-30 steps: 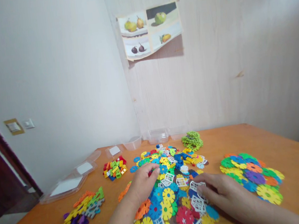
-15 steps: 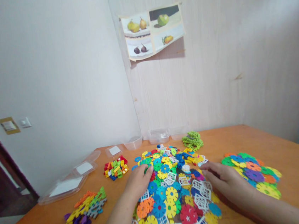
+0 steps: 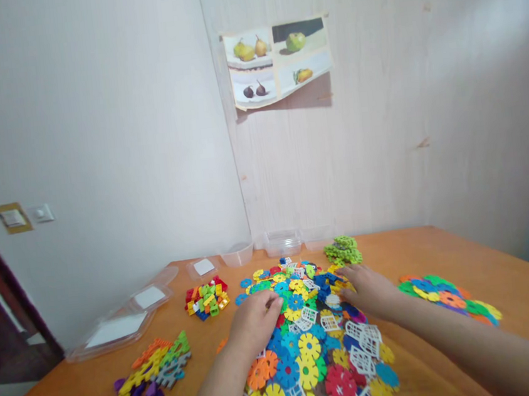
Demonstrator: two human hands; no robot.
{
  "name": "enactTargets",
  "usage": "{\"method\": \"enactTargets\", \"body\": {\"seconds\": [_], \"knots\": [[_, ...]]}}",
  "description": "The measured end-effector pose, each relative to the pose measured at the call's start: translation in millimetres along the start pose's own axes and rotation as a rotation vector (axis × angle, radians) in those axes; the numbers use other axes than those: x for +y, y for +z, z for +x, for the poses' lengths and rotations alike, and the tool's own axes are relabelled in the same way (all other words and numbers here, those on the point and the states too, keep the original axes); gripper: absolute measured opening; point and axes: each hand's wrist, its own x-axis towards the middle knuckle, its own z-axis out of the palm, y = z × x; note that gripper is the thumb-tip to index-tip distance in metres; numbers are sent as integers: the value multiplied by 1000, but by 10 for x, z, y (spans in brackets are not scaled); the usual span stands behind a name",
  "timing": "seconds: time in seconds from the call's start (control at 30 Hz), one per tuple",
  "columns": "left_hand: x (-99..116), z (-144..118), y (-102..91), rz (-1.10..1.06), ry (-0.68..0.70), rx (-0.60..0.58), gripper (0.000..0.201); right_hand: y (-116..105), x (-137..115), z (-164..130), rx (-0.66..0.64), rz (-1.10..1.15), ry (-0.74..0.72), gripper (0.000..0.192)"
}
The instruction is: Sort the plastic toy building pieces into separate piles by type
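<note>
A long mixed pile of notched plastic discs runs down the middle of the table, with white window-shaped lattice pieces scattered through it. Over its left side is my left hand, fingers curled in toward the thumb; anything between them is hidden. On the pile's far right side, my right hand reaches down with fingers stretched and apart. Its fingertips are close to blue blocks and yellow pieces. I see nothing held in the right hand.
Small building bricks lie in a heap at left, nearer to me some interlocking zigzag pieces. Green pieces are stacked at the back. Sorted discs sit right. Clear tubs and lids line the back and left edges.
My right hand has moved away from me and slightly left, from the lattice pieces toward the blue blocks. My left hand has shifted slightly right, its fingers curling in. The view has shifted slightly.
</note>
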Motion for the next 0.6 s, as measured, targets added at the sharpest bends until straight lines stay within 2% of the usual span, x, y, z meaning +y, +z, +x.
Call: {"method": "enactTargets", "body": {"seconds": [0.2,0.47,0.6], "knots": [[35,-11,-3,15,14,-7,28,209,-19,233,-36,-17,-100,56],[75,-17,-16,31,30,-8,27,235,-22,177,-16,96,-114,29],[110,-19,-8,36,41,-7,28,266,70,123,26,268,-61,24]]}}
